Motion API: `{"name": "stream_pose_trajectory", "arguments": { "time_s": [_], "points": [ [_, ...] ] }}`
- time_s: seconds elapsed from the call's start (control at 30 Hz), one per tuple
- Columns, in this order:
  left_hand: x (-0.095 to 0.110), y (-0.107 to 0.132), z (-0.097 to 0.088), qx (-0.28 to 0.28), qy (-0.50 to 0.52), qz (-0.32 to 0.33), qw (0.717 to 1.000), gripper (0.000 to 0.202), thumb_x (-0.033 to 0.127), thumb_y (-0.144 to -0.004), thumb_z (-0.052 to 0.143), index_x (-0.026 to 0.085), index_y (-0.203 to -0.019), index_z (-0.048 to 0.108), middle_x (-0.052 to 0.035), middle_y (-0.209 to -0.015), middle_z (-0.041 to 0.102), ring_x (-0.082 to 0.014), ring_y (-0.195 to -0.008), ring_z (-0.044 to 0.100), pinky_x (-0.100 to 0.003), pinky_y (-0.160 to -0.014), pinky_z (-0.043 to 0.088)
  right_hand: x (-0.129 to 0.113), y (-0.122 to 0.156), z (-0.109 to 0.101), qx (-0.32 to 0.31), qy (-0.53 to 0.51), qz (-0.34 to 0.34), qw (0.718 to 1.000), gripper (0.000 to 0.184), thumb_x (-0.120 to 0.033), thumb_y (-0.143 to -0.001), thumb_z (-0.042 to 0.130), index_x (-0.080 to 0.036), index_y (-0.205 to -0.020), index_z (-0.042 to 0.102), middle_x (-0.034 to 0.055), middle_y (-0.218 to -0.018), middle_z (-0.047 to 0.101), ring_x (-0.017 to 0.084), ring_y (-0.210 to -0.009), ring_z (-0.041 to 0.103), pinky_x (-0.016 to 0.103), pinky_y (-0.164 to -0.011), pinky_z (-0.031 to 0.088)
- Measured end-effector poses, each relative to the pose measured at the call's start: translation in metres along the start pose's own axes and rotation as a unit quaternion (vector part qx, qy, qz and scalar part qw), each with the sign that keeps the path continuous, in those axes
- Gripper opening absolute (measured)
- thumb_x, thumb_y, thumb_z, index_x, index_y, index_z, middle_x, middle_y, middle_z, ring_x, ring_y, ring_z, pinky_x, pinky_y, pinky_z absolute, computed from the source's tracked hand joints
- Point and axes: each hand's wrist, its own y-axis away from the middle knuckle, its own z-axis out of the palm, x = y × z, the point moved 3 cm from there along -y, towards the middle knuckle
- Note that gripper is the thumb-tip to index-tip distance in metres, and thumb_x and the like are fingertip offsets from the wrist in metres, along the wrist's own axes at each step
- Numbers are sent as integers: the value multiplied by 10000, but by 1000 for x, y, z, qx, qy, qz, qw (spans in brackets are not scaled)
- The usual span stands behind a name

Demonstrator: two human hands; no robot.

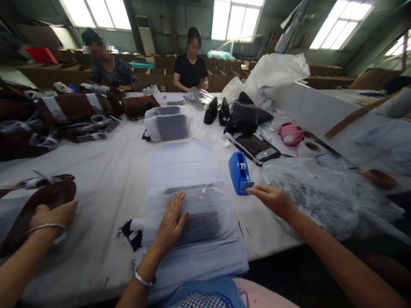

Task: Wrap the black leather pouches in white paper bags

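Observation:
My left hand [172, 224] lies flat, fingers stretched out, on a dark rectangular item [202, 224] wrapped in thin, translucent white paper. The wrapped item rests on white paper sheets [183, 162]. At its left side a black tab or strap end [132, 235] sticks out. My right hand [272, 199] has thumb and fingers pinched at the cutting end of a blue tape dispenser [238, 173], where the tape comes off. The tape end between the fingertips is too small to see clearly.
A co-worker's hand [54, 216] touches a brown leather bag [61, 192] at left. Behind stand a paper-wrapped grey bag [168, 124], black pouches [244, 116] and brown bags [77, 107]. Clear plastic bags [314, 196] lie right. Two people [192, 66] work across the table.

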Motion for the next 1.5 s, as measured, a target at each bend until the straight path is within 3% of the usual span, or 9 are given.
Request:
{"name": "stream_pose_trajectory", "arguments": {
  "time_s": [0.2,0.43,0.63,0.9,1.07,1.2,1.27,1.4,1.5],
  "points": [
    [-5,-3,-20,38,258,-144,955,560,467,-992,336,264,-1507,256,-23,-1590,247,-194,-1446,270,-424,-1218,192,-83,-81,7,-141,-131,-178,965,264,-338,-984,489,-217,-1043,716,62,-847,693,159,-719,629,255,-668,457],
    [-9,-3,-19,131,397,-177,891,546,463,-1009,269,295,-1522,190,-35,-1603,208,-215,-1420,330,-437,-1194,279,-154,-171,63,-304,-226,-290,879,250,-408,-904,617,-191,-857,730,6,-721,647,107,-605,560,206,-584,389],
    [-16,-2,-15,204,442,-192,852,516,458,-1014,234,325,-1512,204,-17,-1619,143,-221,-1453,253,-428,-1145,371,-174,-223,116,-381,-59,-316,867,208,-394,-856,652,-222,-778,739,-30,-634,663,110,-535,522,227,-513,299],
    [-21,2,-6,229,455,-196,838,510,446,-1000,346,300,-1486,296,-12,-1607,196,-231,-1458,243,-426,-1157,362,-201,-239,138,-396,164,-359,829,255,-431,-815,655,-209,-850,775,83,-739,723,233,-662,650,273,-555,392],
    [-19,3,-7,217,430,-205,852,531,464,-985,385,290,-1482,318,-16,-1601,219,-246,-1459,237,-428,-1159,361,-202,-246,142,-378,190,-313,851,370,-516,-746,733,-166,-856,773,122,-734,712,260,-713,665,290,-616,447],
    [-17,4,-9,215,423,-205,856,528,446,-986,396,277,-1481,324,-24,-1597,233,-232,-1457,247,-413,-1166,352,-180,-257,142,-397,177,-264,861,562,-702,-698,695,-148,-769,763,119,-681,694,243,-658,645,272,-555,410],
    [-17,4,-9,213,421,-207,857,526,443,-986,402,281,-1480,326,-21,-1593,244,-226,-1458,243,-405,-1169,348,-166,-261,140,-412,129,-247,868,557,-717,-727,659,-170,-764,759,84,-667,693,208,-623,624,251,-522,367],
    [-17,4,-7,212,427,-208,854,529,455,-983,403,290,-1480,327,-20,-1591,252,-229,-1458,243,-407,-1169,345,-141,-261,133,-424,7,-220,879,319,-498,-858,620,-213,-846,762,25,-708,711,149,-613,599,232,-530,342],
    [-17,3,-8,212,432,-205,853,539,474,-974,416,297,-1477,336,-21,-1588,258,-240,-1455,250,-419,-1169,341,-129,-257,133,-400,-18,-225,888,186,-309,-842,611,-241,-931,760,10,-794,733,149,-662,617,232,-561,352]
  ]
}}
